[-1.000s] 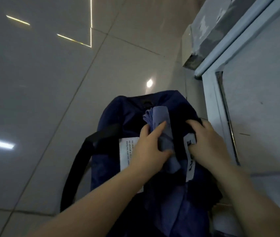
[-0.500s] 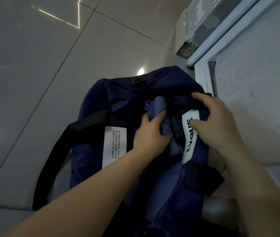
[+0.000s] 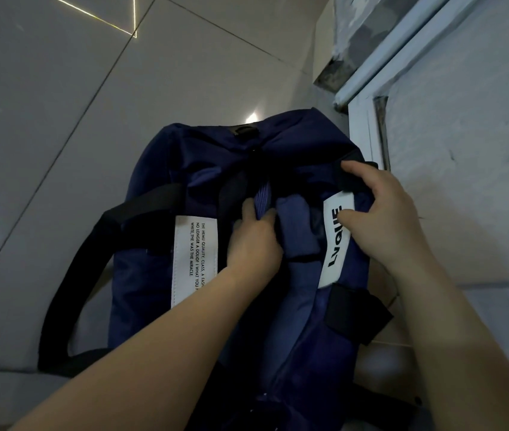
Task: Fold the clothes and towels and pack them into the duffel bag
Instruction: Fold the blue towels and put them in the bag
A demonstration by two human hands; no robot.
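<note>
Navy fabric duffel bag lies on glossy floor tiles, mouth open. Left hand, inside the opening, pinches a ribbed lilac folded cloth. Right hand grips the bag's rim at a white label.

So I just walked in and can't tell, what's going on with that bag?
A person is packing a navy duffel bag that sits on a tiled floor. The left hand grips a folded blue cloth and pushes it into the open top. The right hand holds the bag's edge by the white label, keeping the opening wide. The cloth is partly inside.
</note>
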